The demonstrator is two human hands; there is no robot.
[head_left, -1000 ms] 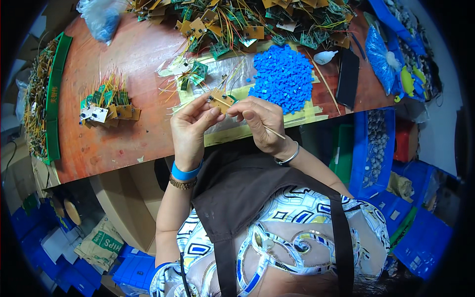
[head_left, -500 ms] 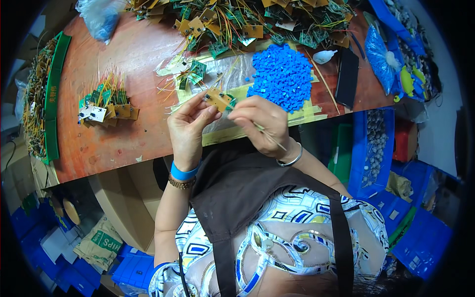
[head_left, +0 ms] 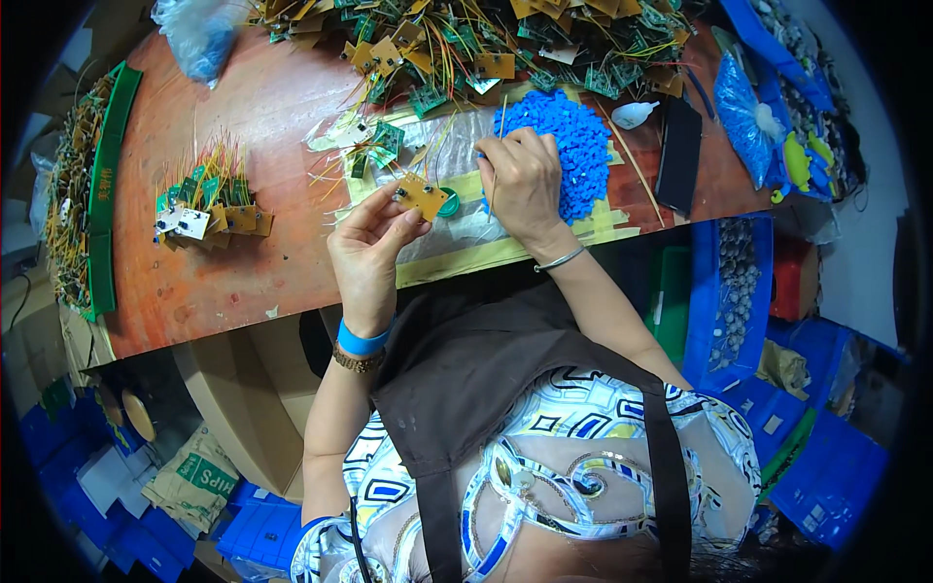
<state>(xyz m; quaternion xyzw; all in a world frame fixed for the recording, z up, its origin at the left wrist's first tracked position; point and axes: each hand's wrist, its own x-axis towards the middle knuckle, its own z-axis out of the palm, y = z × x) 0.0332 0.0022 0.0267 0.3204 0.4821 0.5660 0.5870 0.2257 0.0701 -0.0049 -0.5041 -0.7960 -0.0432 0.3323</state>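
Observation:
My left hand (head_left: 369,243) pinches a small tan circuit board (head_left: 421,197) with black parts on its face, held above the table's near middle. A round green piece (head_left: 448,203) shows at the board's right edge; I cannot tell if the two are joined. My right hand (head_left: 525,185) is closed round a thin light stick (head_left: 502,117), at the left side of a heap of small blue plastic pieces (head_left: 581,155). The fingertips are partly hidden, so whether they also touch a blue piece cannot be seen.
Wired circuit boards (head_left: 457,58) pile up along the far side, with a smaller cluster (head_left: 209,209) on the left. A green-edged tray (head_left: 102,194) stands far left. Right of the heap lie a white bottle (head_left: 635,115), a black slab (head_left: 679,155) and a bag of blue pieces (head_left: 746,121).
My right hand has moved away from the circuit board, up and to the right, to the blue heap, with the stick still in it. My left hand has stayed put with the board.

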